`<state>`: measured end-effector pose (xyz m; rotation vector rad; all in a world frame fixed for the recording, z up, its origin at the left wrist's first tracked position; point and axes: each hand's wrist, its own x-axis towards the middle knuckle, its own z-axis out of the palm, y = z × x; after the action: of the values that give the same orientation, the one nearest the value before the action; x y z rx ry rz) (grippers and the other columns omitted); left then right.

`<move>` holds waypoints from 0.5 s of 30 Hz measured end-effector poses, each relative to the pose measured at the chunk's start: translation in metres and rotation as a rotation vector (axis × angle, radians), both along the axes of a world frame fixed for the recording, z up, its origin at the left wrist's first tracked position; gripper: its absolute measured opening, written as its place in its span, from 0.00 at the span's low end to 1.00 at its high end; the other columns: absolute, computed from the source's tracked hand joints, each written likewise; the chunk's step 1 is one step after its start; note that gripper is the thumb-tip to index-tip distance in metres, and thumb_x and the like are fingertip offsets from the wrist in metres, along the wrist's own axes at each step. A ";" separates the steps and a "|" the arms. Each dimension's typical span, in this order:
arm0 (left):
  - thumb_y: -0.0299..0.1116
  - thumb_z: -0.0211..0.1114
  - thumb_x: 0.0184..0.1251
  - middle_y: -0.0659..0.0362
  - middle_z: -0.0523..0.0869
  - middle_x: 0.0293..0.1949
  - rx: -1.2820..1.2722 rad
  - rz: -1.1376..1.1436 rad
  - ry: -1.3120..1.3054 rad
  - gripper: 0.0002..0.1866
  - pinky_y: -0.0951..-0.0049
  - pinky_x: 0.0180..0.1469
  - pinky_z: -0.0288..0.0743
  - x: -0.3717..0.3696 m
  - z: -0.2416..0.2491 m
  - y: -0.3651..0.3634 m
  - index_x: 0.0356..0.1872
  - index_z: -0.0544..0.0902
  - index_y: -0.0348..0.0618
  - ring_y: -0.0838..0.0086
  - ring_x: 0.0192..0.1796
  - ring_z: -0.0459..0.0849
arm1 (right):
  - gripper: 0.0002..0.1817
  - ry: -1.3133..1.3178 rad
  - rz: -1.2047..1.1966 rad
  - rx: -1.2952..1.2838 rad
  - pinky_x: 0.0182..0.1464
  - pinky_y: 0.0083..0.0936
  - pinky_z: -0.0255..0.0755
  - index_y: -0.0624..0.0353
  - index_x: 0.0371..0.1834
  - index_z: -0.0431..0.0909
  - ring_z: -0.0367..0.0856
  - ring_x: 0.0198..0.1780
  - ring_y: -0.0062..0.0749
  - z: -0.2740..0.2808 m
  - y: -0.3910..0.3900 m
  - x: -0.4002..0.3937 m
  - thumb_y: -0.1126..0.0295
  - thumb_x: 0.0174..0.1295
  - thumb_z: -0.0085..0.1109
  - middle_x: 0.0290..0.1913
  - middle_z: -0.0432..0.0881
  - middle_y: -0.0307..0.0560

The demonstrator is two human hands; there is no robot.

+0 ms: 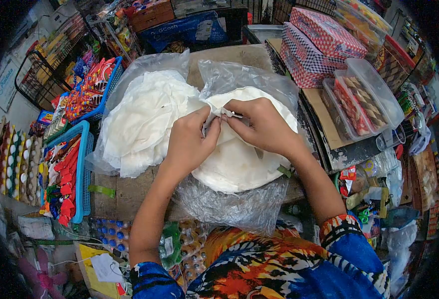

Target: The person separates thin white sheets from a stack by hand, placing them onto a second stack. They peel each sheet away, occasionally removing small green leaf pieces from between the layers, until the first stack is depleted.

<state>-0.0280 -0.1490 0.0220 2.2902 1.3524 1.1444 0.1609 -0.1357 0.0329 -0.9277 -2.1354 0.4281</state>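
A stack of thin round white wrapper sheets (244, 164) lies on clear plastic in front of me. Over its far part, my left hand (194, 137) and my right hand (264, 124) meet, with fingertips pinched on the raised edge of a wrapper sheet (213, 110). Both hands are closed on that thin edge, and the sheet is crumpled between them. To the left, a looser pile of similar white sheets (144, 119) rests on another plastic bag (169, 62). The fingers hide part of the gripped edge.
Blue baskets (86, 164) of packaged goods stand at the left, near egg trays (17, 159). At the right are checkered boxes (324, 40) and clear plastic containers (364, 99). Crumpled plastic (234, 204) hangs at the table's near edge. Green strips (101, 191) lie on the wood.
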 end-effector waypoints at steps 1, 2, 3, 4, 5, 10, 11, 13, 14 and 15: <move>0.32 0.64 0.61 0.44 0.79 0.22 0.000 0.000 -0.001 0.11 0.57 0.29 0.70 0.000 0.000 0.000 0.28 0.75 0.35 0.50 0.24 0.79 | 0.12 0.001 0.002 0.002 0.33 0.34 0.74 0.67 0.41 0.81 0.83 0.28 0.49 -0.001 0.000 0.000 0.72 0.57 0.61 0.28 0.82 0.62; 0.32 0.64 0.61 0.44 0.79 0.22 -0.002 -0.003 -0.003 0.10 0.57 0.29 0.71 0.000 0.000 0.000 0.28 0.75 0.35 0.50 0.24 0.80 | 0.12 0.001 0.004 0.005 0.33 0.34 0.74 0.67 0.41 0.81 0.83 0.29 0.50 -0.001 0.001 0.000 0.72 0.57 0.61 0.28 0.82 0.62; 0.32 0.64 0.61 0.44 0.80 0.23 -0.004 -0.006 -0.005 0.10 0.57 0.29 0.71 0.000 0.000 0.000 0.28 0.75 0.35 0.50 0.25 0.80 | 0.12 0.001 0.004 0.005 0.33 0.34 0.74 0.67 0.41 0.81 0.83 0.29 0.50 0.000 0.000 0.000 0.72 0.57 0.61 0.28 0.82 0.62; 0.32 0.64 0.61 0.44 0.80 0.23 -0.003 -0.006 -0.005 0.10 0.57 0.29 0.71 0.000 0.000 0.000 0.28 0.75 0.35 0.50 0.25 0.80 | 0.12 -0.006 0.002 0.000 0.33 0.34 0.74 0.67 0.41 0.81 0.83 0.29 0.50 0.001 -0.001 0.000 0.72 0.56 0.61 0.28 0.82 0.62; 0.32 0.64 0.61 0.44 0.80 0.23 0.000 -0.006 0.000 0.10 0.57 0.29 0.71 -0.001 0.000 0.000 0.28 0.75 0.35 0.50 0.25 0.80 | 0.12 -0.013 -0.001 -0.005 0.33 0.34 0.74 0.67 0.41 0.81 0.83 0.29 0.50 0.001 -0.001 0.000 0.72 0.56 0.61 0.28 0.82 0.62; 0.28 0.64 0.61 0.46 0.79 0.22 0.031 -0.021 -0.010 0.07 0.65 0.26 0.66 -0.002 -0.004 0.002 0.31 0.79 0.32 0.62 0.20 0.75 | 0.11 -0.028 -0.001 0.022 0.35 0.39 0.75 0.65 0.39 0.81 0.83 0.30 0.54 0.000 0.000 0.000 0.71 0.55 0.61 0.27 0.82 0.61; 0.28 0.64 0.61 0.46 0.79 0.22 0.029 -0.023 -0.010 0.07 0.66 0.26 0.66 -0.002 -0.004 0.002 0.31 0.79 0.33 0.62 0.20 0.75 | 0.12 -0.058 -0.001 0.017 0.34 0.35 0.74 0.67 0.41 0.81 0.83 0.29 0.51 0.000 0.000 0.000 0.72 0.56 0.61 0.28 0.82 0.62; 0.28 0.64 0.61 0.46 0.79 0.22 0.026 -0.025 -0.010 0.07 0.66 0.26 0.66 -0.002 -0.004 0.002 0.31 0.79 0.33 0.62 0.20 0.76 | 0.12 -0.063 -0.005 0.014 0.34 0.35 0.74 0.67 0.41 0.81 0.83 0.29 0.51 0.001 0.000 0.000 0.72 0.56 0.61 0.28 0.82 0.62; 0.28 0.64 0.61 0.46 0.79 0.22 0.031 -0.026 -0.008 0.07 0.66 0.25 0.66 -0.002 -0.004 0.002 0.31 0.79 0.33 0.62 0.20 0.76 | 0.12 -0.068 -0.008 0.011 0.34 0.35 0.74 0.67 0.41 0.81 0.83 0.29 0.52 0.001 0.000 0.000 0.72 0.56 0.61 0.28 0.82 0.61; 0.28 0.64 0.61 0.46 0.80 0.22 0.035 -0.027 -0.005 0.07 0.66 0.25 0.66 -0.002 -0.004 0.002 0.31 0.79 0.33 0.62 0.20 0.76 | 0.12 -0.068 -0.009 0.011 0.34 0.35 0.74 0.67 0.41 0.81 0.83 0.29 0.52 0.001 -0.001 0.000 0.72 0.56 0.61 0.28 0.82 0.61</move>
<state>-0.0296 -0.1469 0.0183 2.3209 1.3058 1.1743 0.1611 -0.1362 0.0343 -0.9574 -2.1922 0.3854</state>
